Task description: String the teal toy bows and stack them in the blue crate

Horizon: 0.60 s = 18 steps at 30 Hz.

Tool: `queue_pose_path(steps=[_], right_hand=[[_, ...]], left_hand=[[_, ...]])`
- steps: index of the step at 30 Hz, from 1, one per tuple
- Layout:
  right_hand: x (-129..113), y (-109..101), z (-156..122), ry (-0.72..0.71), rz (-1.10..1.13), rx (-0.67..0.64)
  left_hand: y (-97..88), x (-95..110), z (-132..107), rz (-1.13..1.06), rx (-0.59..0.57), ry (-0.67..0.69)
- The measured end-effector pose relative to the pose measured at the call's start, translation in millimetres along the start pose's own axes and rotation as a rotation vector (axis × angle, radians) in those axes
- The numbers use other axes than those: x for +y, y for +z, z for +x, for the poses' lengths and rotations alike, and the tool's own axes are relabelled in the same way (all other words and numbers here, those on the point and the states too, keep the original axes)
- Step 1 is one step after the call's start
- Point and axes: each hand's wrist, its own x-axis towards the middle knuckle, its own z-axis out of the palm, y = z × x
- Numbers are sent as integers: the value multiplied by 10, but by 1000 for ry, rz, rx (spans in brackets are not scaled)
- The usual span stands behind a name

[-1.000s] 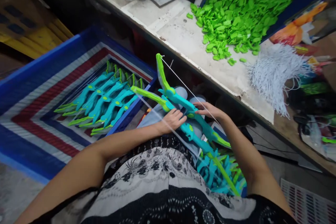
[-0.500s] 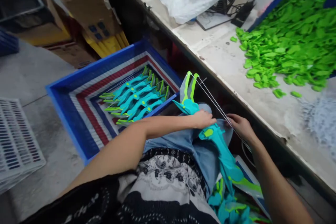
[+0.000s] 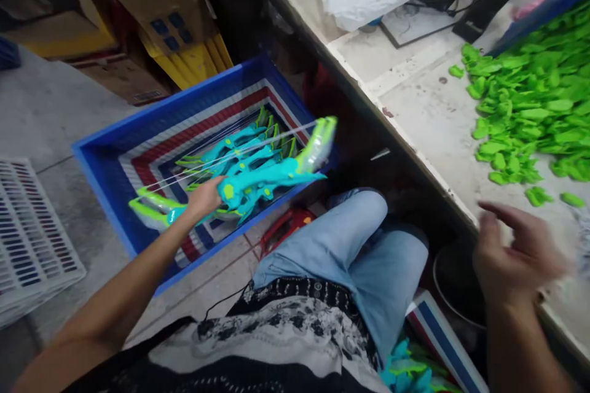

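My left hand is closed around the middle of a turquoise toy bow with lime-green limb ends and thin white strings. It holds the bow over a blue plastic crate lined with striped woven sheet. Beneath it, several similar toy bows lie side by side in the crate, partly covered by the held one. Over by the table edge, my right hand is raised and slightly blurred, thumb and forefinger apart, with nothing visible in it.
A heap of small green plastic pieces lies on the worktable at right. More turquoise parts sit in a container by my right leg. A white slotted basket stands at left, cardboard boxes behind the crate.
My left hand has carried the toy bow from above my lap leftward over the crate, turning it. My right hand has left the strings and moved right to the table edge.
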Motion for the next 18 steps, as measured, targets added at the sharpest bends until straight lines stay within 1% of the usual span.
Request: queue_pose_path(steps=[1,2,3,4,6,8,9,11,13,15,16,17,18], right_hand=[[-117,221,187,-99,1,25],[-236,457,383,-198,13,0],[-347,693,578,-278,15,-47],[-439,919,763,-329,4,-109],[-546,1301,1072,-362,-60,-208],[-555,1558,1265,-378,-136,-245],[-535,1639,1315,-389,-175,-239],[-475,1729,1344,-427,-254,-204],[-405,1758,1324,-490,-318,-143],[-333,1766,1300,-560,-359,-76],[-298,1768,1291,-573,-373,-51],[-264,1769,1284,-530,-384,-52],[-234,1769,1276,-447,-393,-78]], left_hand=[[44,-173,159,-7,3,-84],[90,-312,330,-15,5,-158],[133,-422,510,-24,8,-222],[174,-508,697,-33,6,-272],[250,-633,1077,-50,-9,-331],[331,-737,1445,-59,-33,-352],[378,-790,1616,-61,-51,-353],[490,-901,1925,-61,-83,-368],[623,-1014,2181,-63,-114,-377],[767,-1118,2384,-64,-148,-382],[837,-1165,2467,-63,-163,-383],[905,-1208,2538,-62,-177,-383],[968,-1248,2600,-61,-189,-381]])
